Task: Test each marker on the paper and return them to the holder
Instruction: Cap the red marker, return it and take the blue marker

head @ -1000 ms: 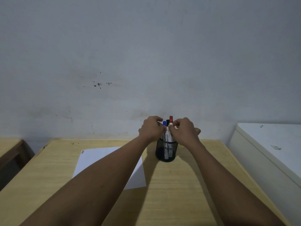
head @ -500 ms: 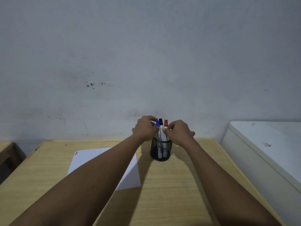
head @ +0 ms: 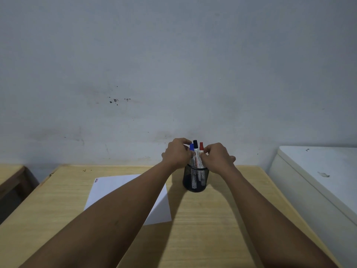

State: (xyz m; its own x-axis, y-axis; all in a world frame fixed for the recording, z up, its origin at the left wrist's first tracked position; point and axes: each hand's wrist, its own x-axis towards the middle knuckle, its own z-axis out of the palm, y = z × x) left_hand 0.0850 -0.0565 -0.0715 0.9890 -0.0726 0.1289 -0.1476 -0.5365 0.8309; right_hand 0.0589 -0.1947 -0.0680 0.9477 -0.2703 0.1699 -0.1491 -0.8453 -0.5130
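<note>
A black mesh holder [head: 195, 180] stands on the wooden table near the wall. Three markers stand upright in it: a blue-capped marker [head: 191, 147], a black-capped marker [head: 195, 145] and a red-capped marker [head: 201, 146]. My left hand [head: 176, 153] is at the left of the markers, its fingers touching the blue one. My right hand [head: 217, 156] is at their right, its fingertips pinched on the red marker's body. A white sheet of paper [head: 116, 185] lies left of the holder, partly hidden under my left forearm, with short coloured marks at its far left corner.
The table [head: 202, 229] runs to a grey wall behind the holder. A white cabinet or appliance [head: 318, 180] stands close to the table's right edge. Another wooden surface [head: 9, 174] sits to the left, across a gap.
The red marker has sunk lower into the holder since the earliest frame. Both hands stay around the marker tops. The view has shifted slightly.
</note>
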